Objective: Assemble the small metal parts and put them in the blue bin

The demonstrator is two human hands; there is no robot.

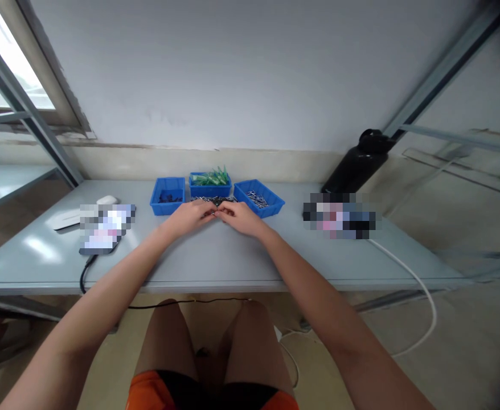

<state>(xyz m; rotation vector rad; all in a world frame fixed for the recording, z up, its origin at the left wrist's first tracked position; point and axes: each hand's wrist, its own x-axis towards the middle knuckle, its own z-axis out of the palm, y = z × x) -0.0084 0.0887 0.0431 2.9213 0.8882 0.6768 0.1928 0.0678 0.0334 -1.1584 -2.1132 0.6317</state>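
Observation:
My left hand (pixel 191 216) and my right hand (pixel 240 217) meet over the table, fingertips together in a pinch. A tiny piece seems to be between them, too small to make out. Just behind the fingers lies a heap of small dark metal pieces (pixel 207 200). Three blue bins stand around the heap. The left bin (pixel 158 208) has small dark parts (pixel 171 199) in it. Green, leaf-like strips (pixel 213 177) fill the middle bin (pixel 210 192). In the right bin (pixel 273 209) lie thin silvery metal pins (pixel 257 198).
Phones with blurred screens lie left (pixel 107 229) and right (pixel 339 219), each with a cable. A white rounded case (pixel 107 200) sits at the back left. One black bottle (pixel 356 162) leans by the metal frame at the right. The grey table (pixel 216 262) ends before my knees.

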